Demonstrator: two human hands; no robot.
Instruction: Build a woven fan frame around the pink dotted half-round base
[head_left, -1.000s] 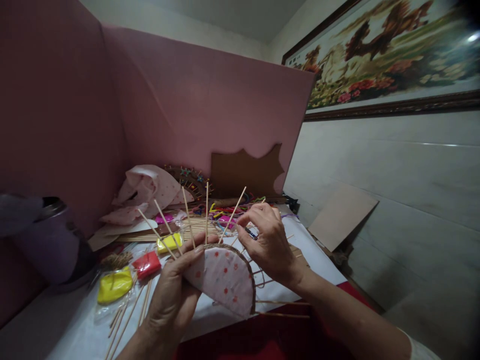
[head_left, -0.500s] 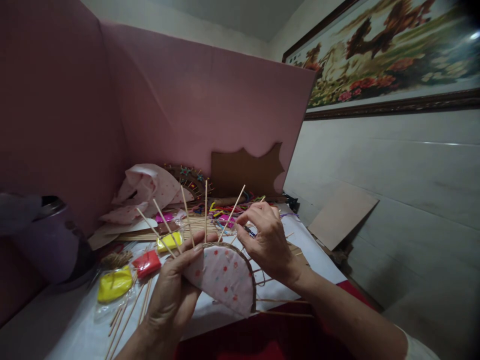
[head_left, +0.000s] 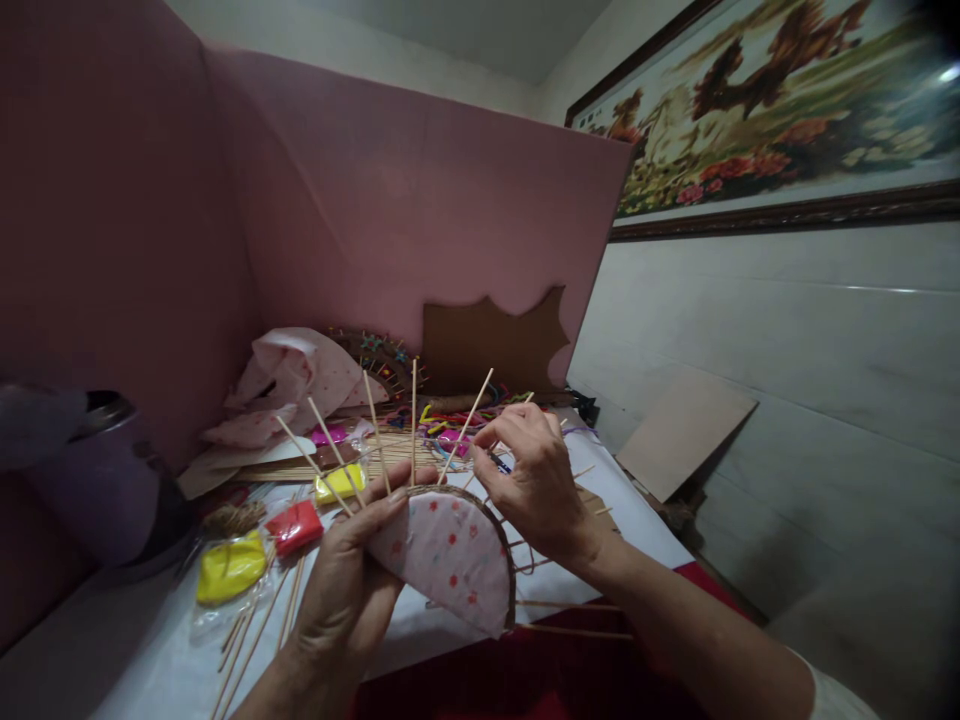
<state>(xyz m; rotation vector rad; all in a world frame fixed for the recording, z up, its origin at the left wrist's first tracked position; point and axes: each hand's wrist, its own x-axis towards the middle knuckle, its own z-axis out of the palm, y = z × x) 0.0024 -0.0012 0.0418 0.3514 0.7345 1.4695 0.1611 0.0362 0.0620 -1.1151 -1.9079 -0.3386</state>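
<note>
My left hand (head_left: 352, 560) grips a half-round panel (head_left: 457, 560) by its left end, thumb in front and fingers behind. White cloth with small red flowers covers the panel, and brown twine edges its curve. Several thin wooden sticks (head_left: 414, 420) fan outward from that curved edge. Over the sticks on the upper right, my right hand (head_left: 532, 480) is closed in a pinch on a thin strand of twine. A loop of twine (head_left: 531, 562) hangs below this hand. A small dark object (head_left: 499, 463) shows beneath its fingers, too hidden to name.
Yellow (head_left: 231, 568) and red (head_left: 294, 528) packets lie left, beside loose sticks (head_left: 247, 640). Flowered cloth (head_left: 300, 370), colored cords (head_left: 480, 408) and cut brown cardboard (head_left: 491, 345) are at the back. A purple container (head_left: 112, 490) stands far left. A board (head_left: 686, 430) leans right.
The panel with its sticks has shifted very slightly to the right. Both hands keep nearly the same places and holds.
</note>
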